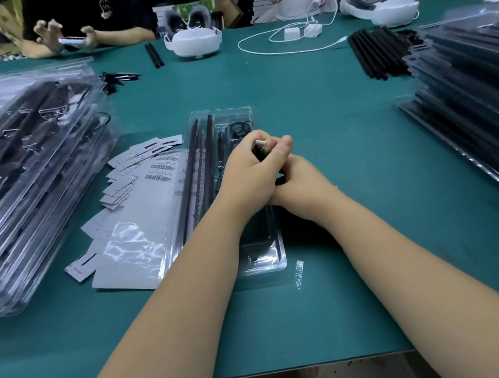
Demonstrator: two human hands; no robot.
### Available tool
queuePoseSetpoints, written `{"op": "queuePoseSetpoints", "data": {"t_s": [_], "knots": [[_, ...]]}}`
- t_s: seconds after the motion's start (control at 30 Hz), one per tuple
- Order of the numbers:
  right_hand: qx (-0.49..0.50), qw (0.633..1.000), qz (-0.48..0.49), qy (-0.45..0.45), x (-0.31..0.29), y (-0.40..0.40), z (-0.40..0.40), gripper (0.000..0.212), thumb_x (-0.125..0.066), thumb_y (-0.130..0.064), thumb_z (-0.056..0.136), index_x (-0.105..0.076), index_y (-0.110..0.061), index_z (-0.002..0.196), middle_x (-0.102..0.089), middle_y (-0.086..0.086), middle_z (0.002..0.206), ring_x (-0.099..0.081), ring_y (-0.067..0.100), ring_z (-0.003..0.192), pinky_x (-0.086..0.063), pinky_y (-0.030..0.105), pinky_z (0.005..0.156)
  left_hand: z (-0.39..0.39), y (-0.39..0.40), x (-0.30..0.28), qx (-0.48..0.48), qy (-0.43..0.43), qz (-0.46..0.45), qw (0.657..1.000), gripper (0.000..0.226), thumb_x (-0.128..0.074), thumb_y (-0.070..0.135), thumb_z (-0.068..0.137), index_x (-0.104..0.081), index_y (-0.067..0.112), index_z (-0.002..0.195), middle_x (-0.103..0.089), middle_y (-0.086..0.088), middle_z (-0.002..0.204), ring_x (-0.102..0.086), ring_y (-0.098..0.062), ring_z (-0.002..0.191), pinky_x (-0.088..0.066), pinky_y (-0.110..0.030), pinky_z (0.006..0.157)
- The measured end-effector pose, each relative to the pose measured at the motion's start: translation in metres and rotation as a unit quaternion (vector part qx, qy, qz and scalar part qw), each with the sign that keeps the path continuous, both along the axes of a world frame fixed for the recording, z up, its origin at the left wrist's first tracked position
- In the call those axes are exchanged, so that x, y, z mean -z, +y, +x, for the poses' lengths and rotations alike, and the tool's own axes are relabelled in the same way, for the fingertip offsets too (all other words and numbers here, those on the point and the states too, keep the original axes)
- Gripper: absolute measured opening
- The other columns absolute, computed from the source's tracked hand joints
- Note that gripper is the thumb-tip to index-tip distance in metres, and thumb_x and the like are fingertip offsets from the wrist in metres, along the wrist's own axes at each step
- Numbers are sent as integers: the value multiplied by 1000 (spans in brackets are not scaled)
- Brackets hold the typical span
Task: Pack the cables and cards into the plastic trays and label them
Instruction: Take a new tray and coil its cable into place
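Black and metal-tipped, a small cable plug is pinched where both hands meet, the fingers of the left hand curled round it from the nine o'clock side while the right hand closes on it from three o'clock, thumb up beside the silver end. Both hands sit directly above the open clear plastic tray, which lies lengthwise on the teal desk and already carries long black rods along its nine o'clock side and a thin black cable loop toward twelve o'clock. My judgement is that the plug is about to be seated in a moulded pocket, and the pocket itself is hidden under the hands, so a press made blind could land on a ridge and crack or dent the thin plastic. The cable behind the plug cannot be seen; if it springs loose it may lift out the rods. Just at nine o'clock of the tray lie a grey sheet of barcode labels and fanned white hang cards, close enough for a forearm to sweep them out of order. Farther out, the stack of packed clear trays at nine o'clock leans unevenly and could slide if nudged, and another stack of trays stands at three o'clock.
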State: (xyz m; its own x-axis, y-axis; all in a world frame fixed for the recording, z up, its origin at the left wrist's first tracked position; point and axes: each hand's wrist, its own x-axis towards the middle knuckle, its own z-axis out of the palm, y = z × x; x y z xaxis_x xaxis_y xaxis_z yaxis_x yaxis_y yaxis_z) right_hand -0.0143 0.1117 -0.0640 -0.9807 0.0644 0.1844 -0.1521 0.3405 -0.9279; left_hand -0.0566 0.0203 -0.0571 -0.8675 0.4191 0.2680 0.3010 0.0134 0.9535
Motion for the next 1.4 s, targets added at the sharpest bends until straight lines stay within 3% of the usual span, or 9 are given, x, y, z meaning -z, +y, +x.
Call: {"op": "queuePoseSetpoints", "data": {"t_s": [0.13,0.37,0.47,0.63,0.77,0.9,1.07,1.27,1.4], "knots": [[43,999,20,-10,6,1,-5,34,-62,0,78,-56,-32,71,-61,-17,60,-55,-9,54,-40,7,48,-1,-4,0,62,-16,-35,997,21,-53,29,97,-52,20,78,-68,14,93,-60,5,85,-45,-16,79],[191,980,-51,1,20,5,-13,19,-63,-8,84,-59,-26,79,-58,-14,72,-51,-8,55,-36,2,48,0,-4,2,-3,28,-95,995,12,-62,34,89,-61,31,101,-63,18,95,-57,7,88,-42,-9,74],[222,969,-110,-19,19,8,-15,30,-72,-30,81,-64,-12,104,-68,-2,89,-59,-2,69,-42,10,56,0,-12,-8,-30,14,-97,995,26,-49,15,87,-63,25,107,-65,12,105,-58,-3,104,-46,-20,87],[222,973,-57,-31,21,7,-13,21,-70,-36,83,-64,-27,66,-59,-15,59,-53,2,58,-41,17,54,0,-25,-6,10,157,-344,926,39,-55,30,78,-57,21,115,-67,-7,105,-56,-26,107,-45,-45,93],[223,971,-76,-41,18,9,-12,25,-62,-40,89,-63,-23,70,-52,-14,44,-50,4,46,-40,24,54,-1,-18,2,-3,170,-407,898,71,-58,40,90,-25,22,150,-55,-4,131,-37,-26,128,-32,-42,104],[217,968,-122,-42,17,8,-11,28,-57,-41,93,-64,-17,81,-62,-14,64,-56,-2,58,-42,22,59,-1,-16,4,11,256,-412,874,62,-53,42,93,-26,38,148,-49,6,89,-39,-20,104,-27,-33,86],[229,968,-96,-44,16,7,-13,32,-53,-42,94,-57,-18,73,-54,-9,61,-52,8,57,-39,26,61,-3,-8,10,-31,327,-456,827,56,-46,30,96,-27,25,149,-56,1,91,-43,-23,106,-27,-34,85],[277,946,-136,-103,7,14,-10,47,-63,-54,81,-42,-20,58,-36,-17,39,-34,5,37,-29,23,45,-4,-6,12,-6,294,-434,852,24,-40,21,99,-51,12,118,-46,-1,81,-40,-26,95,-32,-36,74],[276,927,-238,-84,2,22,-9,34,-73,-41,78,-45,-23,71,-36,-10,53,-27,6,38,-22,19,37,-4,-6,12,-12,246,-425,871,21,-38,18,98,-56,10,105,-55,-10,94,-43,-30,102,-39,-38,83]]}}
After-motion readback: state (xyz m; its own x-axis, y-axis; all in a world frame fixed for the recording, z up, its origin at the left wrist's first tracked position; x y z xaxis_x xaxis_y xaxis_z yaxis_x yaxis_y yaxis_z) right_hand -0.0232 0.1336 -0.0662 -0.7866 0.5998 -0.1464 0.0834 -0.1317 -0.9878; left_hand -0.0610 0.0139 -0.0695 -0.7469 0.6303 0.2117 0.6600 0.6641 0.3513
